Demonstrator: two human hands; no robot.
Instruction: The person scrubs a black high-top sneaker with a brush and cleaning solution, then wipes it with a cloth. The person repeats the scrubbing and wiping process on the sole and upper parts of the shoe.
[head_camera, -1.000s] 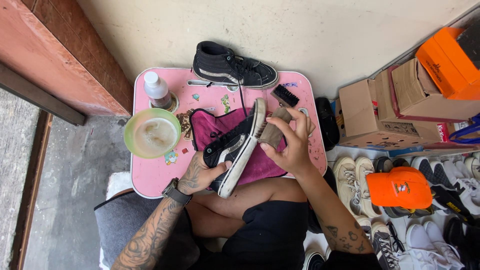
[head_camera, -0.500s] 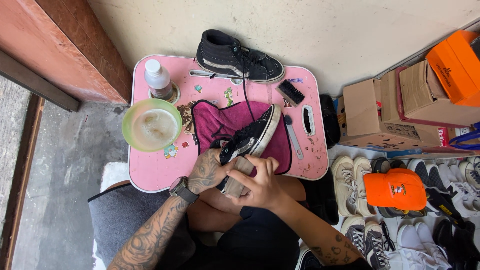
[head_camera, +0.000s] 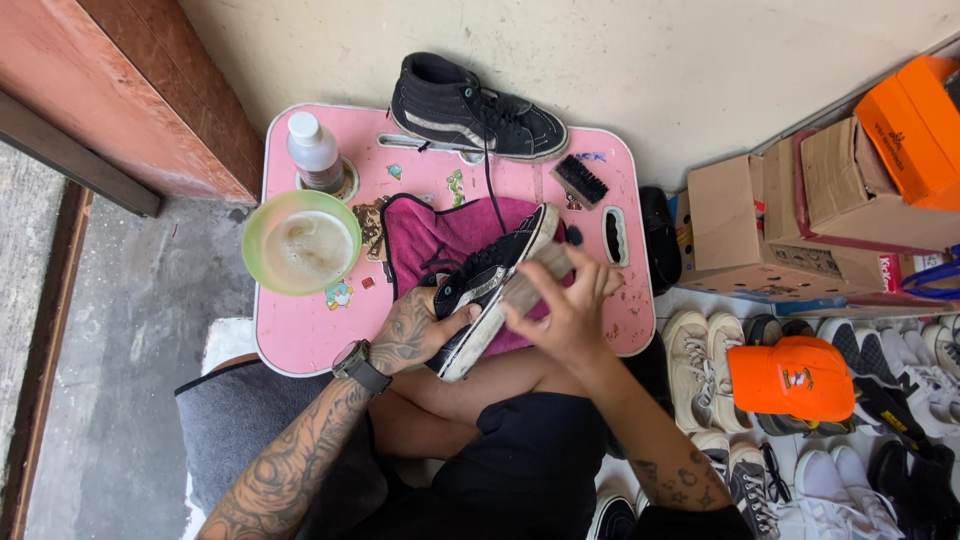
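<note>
A green bowl (head_camera: 301, 242) of cloudy liquid and a white-capped bottle (head_camera: 314, 152) are seen at the left of the pink table (head_camera: 300, 330). The left hand (head_camera: 415, 332) is clamped around a black high-top sneaker (head_camera: 487, 285), held tilted over a magenta cloth (head_camera: 435, 240). A wooden brush (head_camera: 535, 277) is gripped in the right hand (head_camera: 565, 312) and pressed against the sneaker's white sole edge. A second black sneaker (head_camera: 470, 110) and a small black brush (head_camera: 581, 181) are placed at the table's far edge. Cardboard boxes (head_camera: 790, 220) and an orange cap (head_camera: 795, 378) are seen at right.

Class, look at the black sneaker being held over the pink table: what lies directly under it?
Under the held sneaker lies a magenta cloth spread on the pink table. The sneaker and both hands cover the cloth's lower part.
</note>
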